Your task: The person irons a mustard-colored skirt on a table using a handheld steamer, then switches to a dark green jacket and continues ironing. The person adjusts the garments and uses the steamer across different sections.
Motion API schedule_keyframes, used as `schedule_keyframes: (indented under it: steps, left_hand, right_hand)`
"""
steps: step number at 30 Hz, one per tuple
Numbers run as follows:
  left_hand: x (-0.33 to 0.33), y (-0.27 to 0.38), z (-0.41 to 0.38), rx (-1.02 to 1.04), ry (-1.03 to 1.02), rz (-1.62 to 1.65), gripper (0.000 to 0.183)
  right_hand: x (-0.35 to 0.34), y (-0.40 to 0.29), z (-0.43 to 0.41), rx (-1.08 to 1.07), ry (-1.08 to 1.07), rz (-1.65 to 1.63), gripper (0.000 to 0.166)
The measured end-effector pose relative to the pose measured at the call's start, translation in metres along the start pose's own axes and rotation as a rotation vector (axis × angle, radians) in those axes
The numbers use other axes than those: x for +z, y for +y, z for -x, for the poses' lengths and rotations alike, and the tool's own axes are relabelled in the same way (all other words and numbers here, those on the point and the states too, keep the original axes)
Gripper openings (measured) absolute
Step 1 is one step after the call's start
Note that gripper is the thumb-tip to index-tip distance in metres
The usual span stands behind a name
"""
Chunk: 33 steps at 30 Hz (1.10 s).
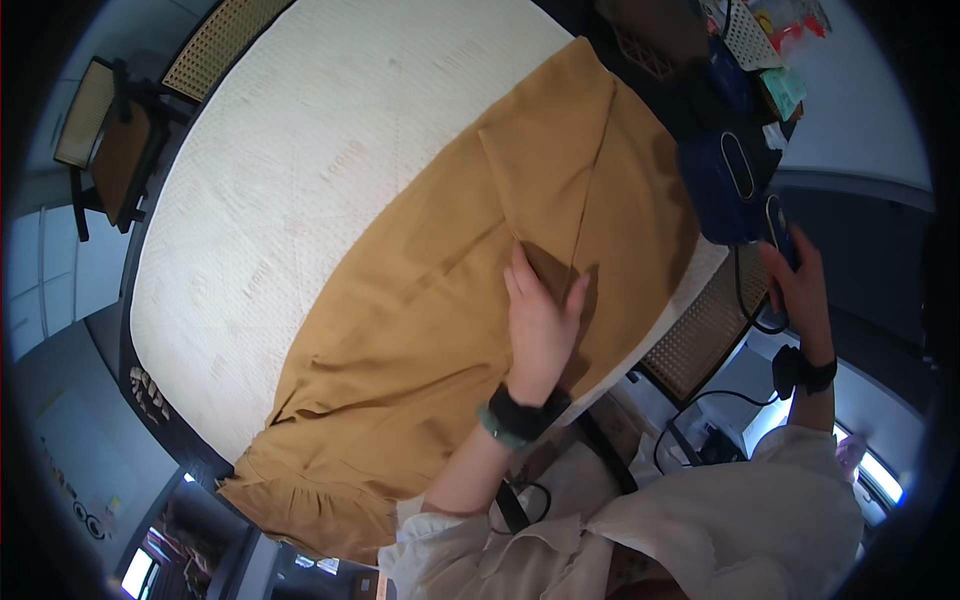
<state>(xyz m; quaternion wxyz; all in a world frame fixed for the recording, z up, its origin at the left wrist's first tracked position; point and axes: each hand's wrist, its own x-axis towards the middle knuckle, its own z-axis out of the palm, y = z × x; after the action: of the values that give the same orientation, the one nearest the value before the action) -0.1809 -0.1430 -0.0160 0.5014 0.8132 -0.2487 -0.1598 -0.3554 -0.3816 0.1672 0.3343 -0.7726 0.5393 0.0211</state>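
An ochre-brown garment (420, 300) lies spread over the padded white cover (337, 135) of an oval table. It has a gathered, elastic-looking part (322, 510) at the near left and a folded-over flap at the far right. My left hand (541, 322) rests on the cloth by the fold's edge, thumb apart from the fingers. Off to the right, my right hand (802, 281) grips the handle of a dark blue handheld garment steamer or iron (716, 191). Its body is held up past the garment's right side, and a black cord hangs from it.
Cane-seated or cane-backed chairs stand at the near right (697, 330), far left (112, 142) and table's far edge (225, 45). A white perforated basket (750, 37) and small packets sit at the back right. The power cord (739, 394) loops beside my right arm.
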Motion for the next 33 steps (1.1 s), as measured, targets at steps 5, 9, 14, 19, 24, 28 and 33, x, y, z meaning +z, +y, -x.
schedule_keyframes:
  steps: [5,9,14,19,24,28,33]
  left_hand:
    - [0.016,0.048,-0.001,0.063,-0.332,0.014,0.075]
    - [0.047,0.045,0.036,0.705,-0.469,-0.427,0.083]
    - [0.057,0.044,0.070,0.857,-0.611,-0.709,0.083]
    - [0.057,0.037,0.075,0.859,-0.539,-0.623,0.073]
    - [-0.012,0.006,0.126,0.401,-0.344,-0.748,0.053]
    - [-0.103,0.029,0.110,0.511,-0.329,-0.948,0.055]
    - [-0.108,0.007,0.141,0.428,-0.535,-1.063,0.061]
  right_hand:
    - [-0.026,0.010,0.011,-0.022,0.100,-0.054,0.046]
    - [-0.047,0.009,0.029,-0.077,0.170,-0.114,0.045]
    - [-0.042,0.013,0.046,-0.136,0.049,-0.169,0.054]
    - [-0.008,-0.001,0.050,-0.254,-0.181,-0.124,0.047]
    - [0.031,-0.022,0.058,-0.346,-0.324,0.016,0.037]
    - [0.060,-0.024,0.065,-0.439,-0.411,0.015,0.037]
    - [0.108,-0.037,0.086,-0.605,-0.535,0.061,0.037]
